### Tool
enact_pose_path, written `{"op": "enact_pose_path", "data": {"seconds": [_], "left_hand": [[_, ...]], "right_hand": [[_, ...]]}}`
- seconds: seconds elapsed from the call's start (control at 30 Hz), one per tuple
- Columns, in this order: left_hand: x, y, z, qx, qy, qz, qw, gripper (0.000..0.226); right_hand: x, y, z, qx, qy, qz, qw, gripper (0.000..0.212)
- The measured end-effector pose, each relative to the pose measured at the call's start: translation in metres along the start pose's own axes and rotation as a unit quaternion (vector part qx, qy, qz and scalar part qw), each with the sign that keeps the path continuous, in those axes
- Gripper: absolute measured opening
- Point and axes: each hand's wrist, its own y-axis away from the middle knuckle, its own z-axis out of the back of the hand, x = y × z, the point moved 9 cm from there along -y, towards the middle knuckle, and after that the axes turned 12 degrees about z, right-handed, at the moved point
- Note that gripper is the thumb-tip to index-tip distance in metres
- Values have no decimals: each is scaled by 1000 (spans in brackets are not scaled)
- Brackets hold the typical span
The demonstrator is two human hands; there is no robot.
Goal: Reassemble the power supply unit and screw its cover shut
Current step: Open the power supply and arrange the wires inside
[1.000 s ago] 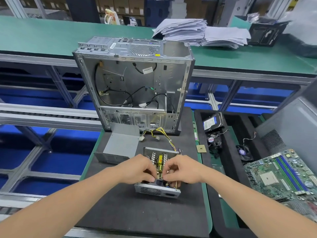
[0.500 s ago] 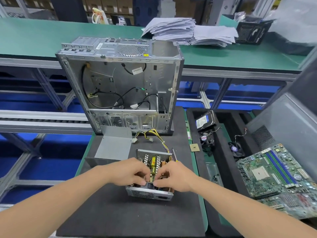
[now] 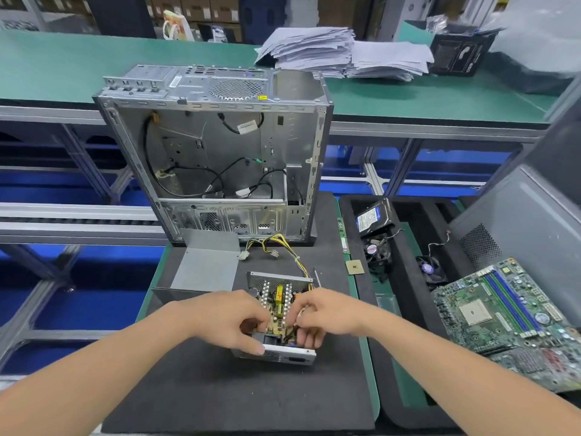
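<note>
Power supply unit (image 3: 278,297) sat open on the black mat (image 3: 220,401); our left hand (image 3: 232,319) and right hand (image 3: 325,313) had fingers curled, clamped on its near end, probably seating the board; cover (image 3: 207,269) lay just left, off for access.

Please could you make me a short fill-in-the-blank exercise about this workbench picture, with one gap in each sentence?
1. The left hand and the right hand hold the open power supply unit, which rests on a ____ mat.
2. The grey cover lies to the ____ of the unit.
3. The computer case stands ____ the unit, farther from the person.
4. The motherboard lies on the person's ____ side.

Missing words: black, left, behind, right.
</note>
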Motion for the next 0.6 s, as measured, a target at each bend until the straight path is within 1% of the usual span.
{"op": "enact_pose_path", "data": {"seconds": [0.07,0.17,0.23,0.33,0.4,0.43,0.5,0.53,0.6], "left_hand": [[-2,-4,5,-20,-27,5,999,39],[-5,-14,10,-18,-64,16,998,51],[-7,-20,12,-5,-81,27,996,54],[-14,-29,18,-33,-117,42,992,51],[-23,-34,23,-68,-120,44,989,44],[-27,-36,25,-84,-100,42,990,36],[-34,-39,26,-110,-29,41,993,19],[-36,-41,25,-119,-1,41,992,17],[-38,-46,17,-126,21,48,991,24]], "right_hand": [[-3,6,15,0,46,16,999,7],[-12,10,30,-18,149,13,989,18],[-19,12,28,-15,164,6,986,18],[-26,16,24,5,111,16,994,6],[-28,20,21,27,46,29,998,19],[-29,22,20,31,-1,36,999,24],[-31,24,20,7,-97,47,994,24],[-34,24,21,-15,-134,51,990,21],[-41,22,25,-71,-171,49,982,20]]}}
